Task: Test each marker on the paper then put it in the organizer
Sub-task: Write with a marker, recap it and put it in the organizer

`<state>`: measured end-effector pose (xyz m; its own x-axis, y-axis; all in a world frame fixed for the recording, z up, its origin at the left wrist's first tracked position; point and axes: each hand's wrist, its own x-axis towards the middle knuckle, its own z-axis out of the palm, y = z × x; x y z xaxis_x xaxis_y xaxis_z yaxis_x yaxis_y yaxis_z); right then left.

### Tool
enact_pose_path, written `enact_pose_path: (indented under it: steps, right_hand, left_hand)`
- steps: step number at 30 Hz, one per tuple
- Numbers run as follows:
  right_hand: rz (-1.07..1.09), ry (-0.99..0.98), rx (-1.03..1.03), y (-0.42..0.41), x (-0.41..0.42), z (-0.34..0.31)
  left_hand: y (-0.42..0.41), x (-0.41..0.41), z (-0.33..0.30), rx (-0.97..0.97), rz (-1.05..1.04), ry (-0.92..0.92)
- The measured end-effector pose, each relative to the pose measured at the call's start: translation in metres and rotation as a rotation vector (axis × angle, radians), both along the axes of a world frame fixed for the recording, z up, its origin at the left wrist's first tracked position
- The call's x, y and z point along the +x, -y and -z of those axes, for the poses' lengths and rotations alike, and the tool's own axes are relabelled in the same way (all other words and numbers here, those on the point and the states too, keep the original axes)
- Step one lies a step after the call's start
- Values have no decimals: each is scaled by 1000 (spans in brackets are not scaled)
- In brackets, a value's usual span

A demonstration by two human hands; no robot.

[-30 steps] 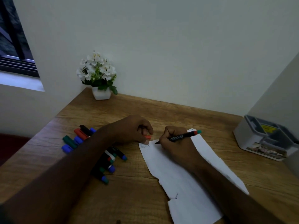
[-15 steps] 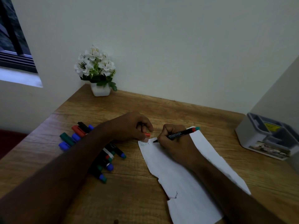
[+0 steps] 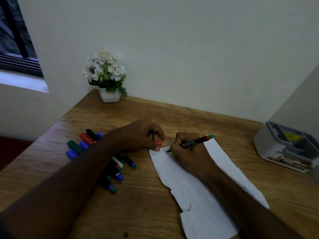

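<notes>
Meanwhile, more faint lettering had been added at the paper's (image 3: 198,192) top-left corner than was seen a moment earlier, the marker (image 3: 191,143) being clamped in the right hand's (image 3: 189,155) fingers at mid-frame. An orange cap (image 3: 158,143) was pinched by the left hand (image 3: 144,135). The organizer (image 3: 286,145) was left waiting at right, well apart; testing was judged unfinished.

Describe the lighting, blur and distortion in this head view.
Head view: dim and bluish, with daylight only at the window; wide-angle bending at the edges; the organizer near the right edge looks soft; the marker print reads clearly; faint marks show on the paper.
</notes>
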<state>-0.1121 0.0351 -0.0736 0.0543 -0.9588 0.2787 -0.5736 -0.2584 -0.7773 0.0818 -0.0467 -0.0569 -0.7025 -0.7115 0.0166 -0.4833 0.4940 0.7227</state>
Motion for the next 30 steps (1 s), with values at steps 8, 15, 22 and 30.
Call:
enact_pose_path:
  steps: [8,15,22,30]
  right_hand:
    - [5,-17,-36,1,0,0]
    - [19,-25,-16,1,-1,0]
    - [-1,-24,-39,3,-1,2]
    - [18,-32,-40,3,-3,3]
  left_hand:
    - [0,0,0,-9,7,-1]
    - [1,0,0,1,3,-4]
    - [1,1,0,5,8,-6]
    - [0,0,-1,15,5,-8]
